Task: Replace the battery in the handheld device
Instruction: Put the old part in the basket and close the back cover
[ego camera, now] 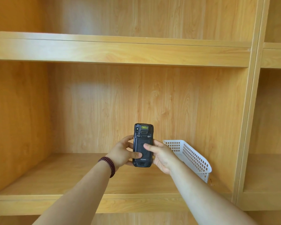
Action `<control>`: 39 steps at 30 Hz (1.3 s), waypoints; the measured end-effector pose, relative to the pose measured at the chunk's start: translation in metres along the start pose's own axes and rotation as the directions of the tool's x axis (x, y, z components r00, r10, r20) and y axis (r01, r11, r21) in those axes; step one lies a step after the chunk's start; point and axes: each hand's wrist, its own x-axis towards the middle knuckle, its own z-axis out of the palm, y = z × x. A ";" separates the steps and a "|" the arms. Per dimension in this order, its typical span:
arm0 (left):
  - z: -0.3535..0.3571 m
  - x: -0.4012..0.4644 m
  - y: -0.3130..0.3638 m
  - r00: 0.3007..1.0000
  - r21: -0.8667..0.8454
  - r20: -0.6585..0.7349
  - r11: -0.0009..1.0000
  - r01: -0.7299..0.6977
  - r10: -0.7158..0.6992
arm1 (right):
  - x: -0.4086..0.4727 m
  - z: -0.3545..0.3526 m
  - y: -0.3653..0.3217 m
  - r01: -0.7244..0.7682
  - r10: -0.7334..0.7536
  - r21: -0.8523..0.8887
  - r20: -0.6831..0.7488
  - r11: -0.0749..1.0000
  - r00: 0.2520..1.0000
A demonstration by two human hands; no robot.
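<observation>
Both forearms reach fwd; left hand [120, 153] and right hand [161, 154] grip the Urovo handheld scanner [142, 145] upright over the shelf [71, 176], thumbs on its back cover. Risk: cover sticks, thumbs slip, scanner drops onto the shelf.

Head-worn view, forward and slightly down, close before a wooden shelf unit [120, 52].

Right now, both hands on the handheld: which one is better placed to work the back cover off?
Right hand, probably. Its thumb lies across the middle of the back cover, while the left hand grips the handheld device near its bottom and looks better placed to steady it.
</observation>
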 end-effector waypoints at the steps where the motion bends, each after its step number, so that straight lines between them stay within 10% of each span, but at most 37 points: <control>1: -0.001 0.000 0.000 1.000 -0.003 -0.013 1.000 -0.008 0.008 | -0.001 -0.001 -0.001 -0.016 0.016 -0.023 0.031 1.000 0.999; 39: 0.017 0.001 0.019 0.963 0.067 -0.267 0.996 0.060 -0.040 | -0.010 0.014 -0.007 -0.081 0.065 -0.112 -0.140 0.990 0.988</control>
